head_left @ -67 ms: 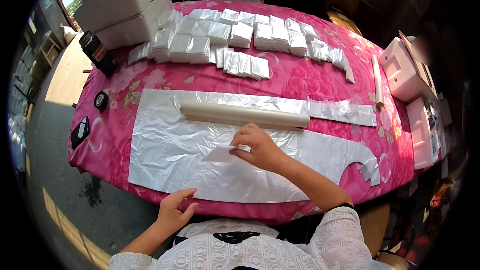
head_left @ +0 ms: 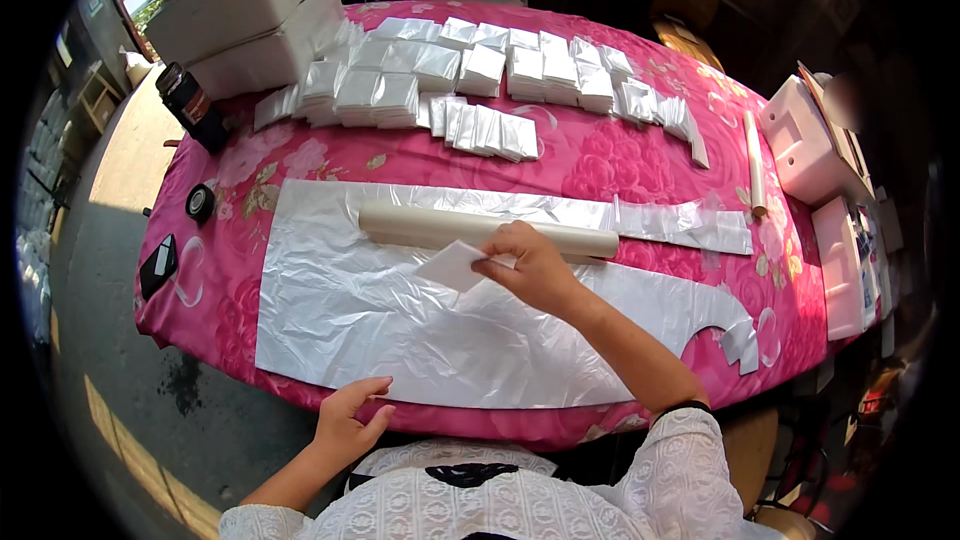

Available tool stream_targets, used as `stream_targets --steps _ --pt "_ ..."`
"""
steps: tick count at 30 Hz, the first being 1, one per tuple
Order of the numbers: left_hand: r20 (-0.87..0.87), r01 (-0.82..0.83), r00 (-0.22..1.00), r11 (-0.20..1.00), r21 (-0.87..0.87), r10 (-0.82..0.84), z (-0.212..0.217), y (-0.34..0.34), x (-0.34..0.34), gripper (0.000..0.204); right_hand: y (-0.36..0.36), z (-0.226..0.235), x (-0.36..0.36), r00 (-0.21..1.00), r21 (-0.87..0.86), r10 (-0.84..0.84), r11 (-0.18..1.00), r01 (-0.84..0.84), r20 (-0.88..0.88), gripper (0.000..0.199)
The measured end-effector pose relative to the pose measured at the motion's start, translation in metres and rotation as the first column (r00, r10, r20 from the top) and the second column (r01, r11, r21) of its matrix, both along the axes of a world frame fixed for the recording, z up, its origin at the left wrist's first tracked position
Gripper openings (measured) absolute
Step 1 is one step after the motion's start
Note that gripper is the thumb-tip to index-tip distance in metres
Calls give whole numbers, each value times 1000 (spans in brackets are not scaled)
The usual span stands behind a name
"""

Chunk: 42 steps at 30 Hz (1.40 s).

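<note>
A flat white square is pinched by one corner between the thumb and fingers of my right hand; whether it is card or folded film I cannot tell. The hand is over a shiny whitish plastic sheet, just in front of a long beige roll lying across it. At the sheet's front edge, my left hand holds nothing, its thumb and fingers apart. The sheet's right end narrows into a curved strip. Behind it, several flat white plastic packets stand in stacked rows.
A pink flowered tablecloth covers the table. On the left are a dark bottle, a black tape roll, a phone and white foam boxes. On the right lie a thin roll and more foam boxes.
My right hand has moved slightly away from me and to the right, bringing the white square up toward the beige roll. My left hand has stayed in place.
</note>
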<state>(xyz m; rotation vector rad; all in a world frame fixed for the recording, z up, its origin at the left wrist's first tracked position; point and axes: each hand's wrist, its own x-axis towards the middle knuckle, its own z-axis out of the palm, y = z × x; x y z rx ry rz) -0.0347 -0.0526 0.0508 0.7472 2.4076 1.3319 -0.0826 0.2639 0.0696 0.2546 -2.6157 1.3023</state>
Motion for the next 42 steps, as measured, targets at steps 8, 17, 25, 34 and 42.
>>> stream_targets --steps 8,17,25,34,42 --pt "129 155 979 987 49 -160 2 28 -13 35 146 -66 -151 758 -33 -555 799 600 343 34" --pt "-8 185 983 982 29 -185 -4 24 -20 30 114 -39 -119 748 484 -660 635 603 -66 41" --pt "-217 331 923 943 25 -318 3 48 -28 33 74 -25 46 960 435 -239 887 157 143 55" --pt "-328 439 807 870 -222 -491 -26 132 -20 86 -14 -24 162 916 276 -342 919 280 209 53" --pt "-420 443 768 875 -195 -483 -44 181 -2 108 26 -57 181 952 445 -307 852 275 -1 42"
